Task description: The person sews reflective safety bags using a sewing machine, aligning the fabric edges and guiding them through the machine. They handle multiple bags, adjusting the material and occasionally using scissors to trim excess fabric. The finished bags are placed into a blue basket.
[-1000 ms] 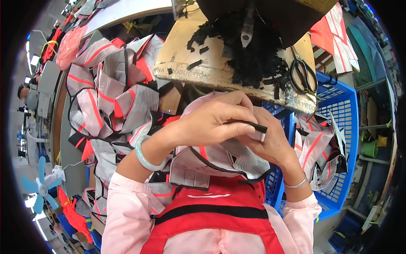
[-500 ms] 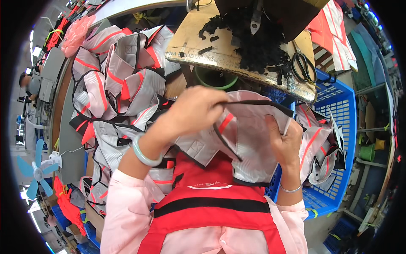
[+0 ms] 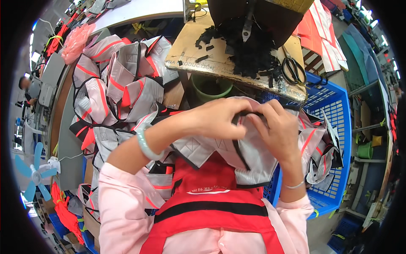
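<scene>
A silver-grey fabric piece with black edge binding (image 3: pixel 256 158) hangs in front of my red apron (image 3: pixel 215 201). My left hand (image 3: pixel 222 119), with a pale bangle on its wrist, pinches the bound upper edge. Close beside it, my right hand (image 3: pixel 280 133) grips the same edge, its thumb and fingers curled towards the left fingertips. The fingers partly cover the binding between them. Stitched crossed squares show on the lower left part of the piece.
A heap of similar grey pieces with red stripes (image 3: pixel 120 84) lies at left. Ahead stands a board (image 3: pixel 186 48) bearing black scraps (image 3: pixel 253 59) and black scissors (image 3: pixel 294 71), above a green tub (image 3: pixel 211 86). A blue crate (image 3: pixel 344 139) with more pieces is at right.
My left hand has moved right and down, closer to my right hand. The upper edge, earlier stretched between the hands, is now bunched where they meet.
</scene>
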Action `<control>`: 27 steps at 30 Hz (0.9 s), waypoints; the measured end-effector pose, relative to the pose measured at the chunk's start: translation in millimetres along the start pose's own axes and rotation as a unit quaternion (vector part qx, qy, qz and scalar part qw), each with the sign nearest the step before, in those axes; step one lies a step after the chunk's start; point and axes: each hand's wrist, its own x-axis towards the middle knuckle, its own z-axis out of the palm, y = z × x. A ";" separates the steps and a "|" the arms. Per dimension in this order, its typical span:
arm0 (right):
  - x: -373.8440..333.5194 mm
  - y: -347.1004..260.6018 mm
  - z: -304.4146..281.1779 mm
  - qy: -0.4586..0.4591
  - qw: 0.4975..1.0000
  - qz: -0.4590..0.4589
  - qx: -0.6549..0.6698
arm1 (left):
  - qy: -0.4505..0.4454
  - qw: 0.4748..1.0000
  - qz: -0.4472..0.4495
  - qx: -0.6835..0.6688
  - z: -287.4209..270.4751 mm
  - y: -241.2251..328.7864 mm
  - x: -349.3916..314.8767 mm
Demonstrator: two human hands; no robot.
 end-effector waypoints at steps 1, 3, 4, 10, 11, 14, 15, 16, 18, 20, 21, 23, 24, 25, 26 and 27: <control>-0.2 -0.8 -10.1 -0.025 1.000 -0.014 -0.010 | -0.037 0.998 -0.035 0.040 -5.6 16.7 -7.1; 5.2 -19.1 -36.4 -0.026 0.999 -0.026 0.016 | 0.015 0.985 0.093 0.144 -15.9 22.4 -24.4; 6.4 -23.7 -44.5 -0.027 0.999 -0.027 0.028 | 0.018 0.980 0.090 0.179 -29.6 34.2 -31.9; 29.2 -5.9 -15.2 -0.026 0.983 0.062 0.172 | 0.040 0.985 0.039 0.163 -50.4 0.6 -20.5; 30.9 1.6 -6.8 -0.029 0.978 0.081 0.188 | 0.041 0.995 0.016 0.094 -50.3 -15.8 -14.9; 39.4 18.6 5.1 -0.055 0.971 0.116 0.204 | 0.016 0.995 -0.048 -0.088 -53.7 -43.4 -5.6; 43.3 23.9 6.9 -0.065 0.966 0.129 0.213 | 0.030 0.993 -0.057 -0.101 -55.3 -49.3 -1.6; 48.5 28.6 9.0 -0.057 0.968 0.130 0.208 | 0.044 0.990 -0.066 -0.114 -57.3 -54.5 2.2; 61.7 36.4 15.2 -0.043 0.970 0.130 0.200 | 0.070 0.988 -0.059 -0.120 -66.7 -60.6 13.1; 73.7 45.0 22.3 -0.024 0.956 0.182 0.227 | 0.072 0.989 -0.049 -0.120 -84.1 -66.7 29.6; 79.4 50.5 27.1 -0.014 0.948 0.208 0.241 | 0.085 0.989 -0.055 -0.112 -91.6 -67.0 37.7; 89.1 65.4 41.0 0.021 0.945 0.204 0.254 | 0.093 0.988 -0.077 -0.101 -104.9 -70.3 52.5; 93.0 69.8 46.8 0.025 0.944 0.209 0.254 | 0.093 0.988 -0.087 -0.082 -110.8 -76.3 59.0; 97.3 73.7 50.8 0.029 0.942 0.215 0.254 | 0.094 0.989 -0.097 -0.063 -116.2 -81.6 64.6; 102.1 77.5 52.5 0.023 0.940 0.220 0.261 | 0.088 0.984 -0.123 -0.093 -120.6 -85.8 68.9; 105.5 81.0 54.0 0.016 0.936 0.227 0.269 | 0.083 0.983 -0.129 -0.099 -123.2 -86.8 72.3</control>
